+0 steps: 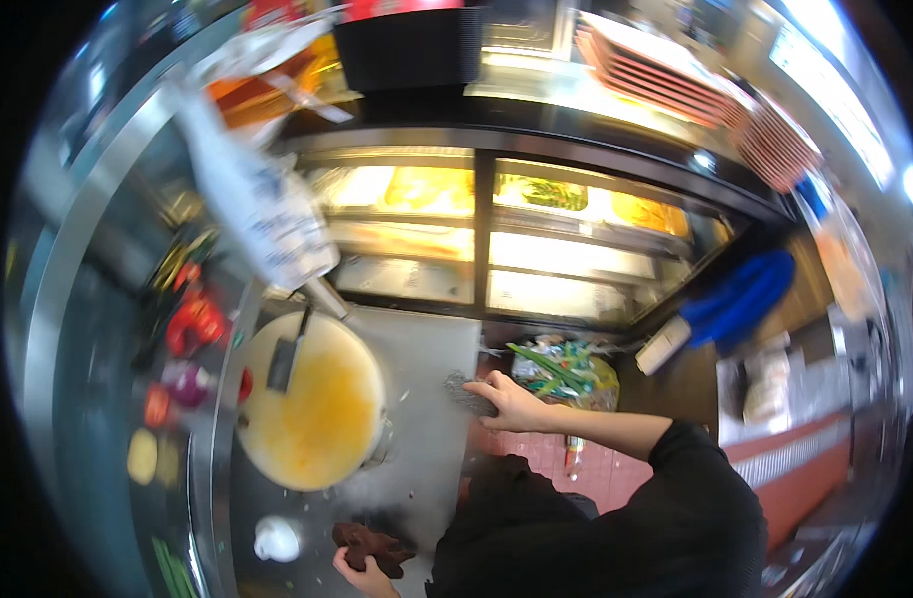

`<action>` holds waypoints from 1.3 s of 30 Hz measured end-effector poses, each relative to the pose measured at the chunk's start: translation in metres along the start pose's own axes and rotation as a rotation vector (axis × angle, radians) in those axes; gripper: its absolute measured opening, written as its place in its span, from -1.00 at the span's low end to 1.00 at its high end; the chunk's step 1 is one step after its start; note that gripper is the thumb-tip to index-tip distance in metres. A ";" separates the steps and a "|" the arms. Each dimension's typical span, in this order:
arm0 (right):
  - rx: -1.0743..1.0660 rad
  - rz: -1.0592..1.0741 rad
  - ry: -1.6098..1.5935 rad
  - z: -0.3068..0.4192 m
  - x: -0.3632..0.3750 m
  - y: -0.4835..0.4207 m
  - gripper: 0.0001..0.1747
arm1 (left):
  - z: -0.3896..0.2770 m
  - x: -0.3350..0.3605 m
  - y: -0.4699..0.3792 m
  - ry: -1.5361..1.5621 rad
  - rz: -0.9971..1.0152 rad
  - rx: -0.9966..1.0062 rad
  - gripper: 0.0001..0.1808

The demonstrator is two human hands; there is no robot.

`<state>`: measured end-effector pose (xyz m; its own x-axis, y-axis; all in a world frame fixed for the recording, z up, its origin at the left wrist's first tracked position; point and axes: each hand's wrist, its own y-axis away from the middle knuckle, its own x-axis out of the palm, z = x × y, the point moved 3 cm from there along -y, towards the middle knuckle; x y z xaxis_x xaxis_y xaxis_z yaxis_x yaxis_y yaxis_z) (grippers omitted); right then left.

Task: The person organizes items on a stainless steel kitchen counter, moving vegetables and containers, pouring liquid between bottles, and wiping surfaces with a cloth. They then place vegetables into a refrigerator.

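Note:
A grey wire scouring pad (473, 394) is gripped in my right hand (512, 404), out at the edge of the stainless steel counter (423, 374). My left hand (367, 577) clutches a crumpled dark brown cloth (372, 548) at the near end of that counter. Between the hands and the left wall lies a round, pale cutting board (329, 418) with an orange-yellow stain. On the board rests a cleaver (283, 360) with a dark blade. A small white object (277, 538), blurred, sits near the cloth.
Red peppers (195, 321), a red onion (187, 383) and a potato (142, 456) line the left shelf. A lit glass food case (479, 224) stands ahead. Below the counter edge is a rubbish bag (565, 374) with green scraps. A white plastic bag (262, 209) hangs at upper left.

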<state>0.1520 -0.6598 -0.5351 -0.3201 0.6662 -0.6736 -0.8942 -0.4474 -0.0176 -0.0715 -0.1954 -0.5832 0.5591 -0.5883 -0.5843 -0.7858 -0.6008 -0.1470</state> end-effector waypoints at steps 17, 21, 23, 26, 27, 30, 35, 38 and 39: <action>1.320 -0.751 -0.431 -0.114 0.024 0.370 -0.07 | -0.098 0.113 -0.001 0.128 0.672 0.343 -0.45; 1.326 -0.702 -0.436 -0.098 0.055 0.409 -0.14 | -0.100 0.107 0.025 0.133 0.732 0.318 -0.46; 1.404 -0.363 -0.098 -0.089 0.075 0.424 -0.17 | -0.119 0.141 -0.035 0.133 0.727 0.475 -0.44; 1.637 -0.254 0.201 -0.062 0.084 0.494 -0.27 | -0.124 0.199 -0.039 0.229 0.843 0.517 -0.42; 1.708 -0.194 0.257 -0.051 0.076 0.533 -0.28 | -0.127 0.209 -0.037 0.221 0.859 0.563 -0.41; 2.131 -0.173 0.494 0.036 0.023 0.694 -0.32 | -0.137 0.228 -0.019 0.209 0.956 0.640 -0.39; 2.639 -0.763 0.901 0.214 -0.072 0.870 -0.39 | -0.138 0.246 0.013 0.208 1.134 0.659 -0.42; 2.451 -0.835 0.867 0.202 -0.076 0.833 -0.43 | -0.136 0.255 0.014 0.237 1.170 0.720 -0.42; 2.291 -0.740 0.727 0.175 -0.067 0.794 -0.45 | -0.135 0.253 0.012 0.206 1.171 0.729 -0.42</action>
<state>-0.5909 -0.9550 -0.3748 -0.2885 -0.0658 -0.9552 0.2625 0.9540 -0.1450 0.0964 -0.4247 -0.6251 -0.5329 -0.6531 -0.5380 -0.7415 0.6668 -0.0750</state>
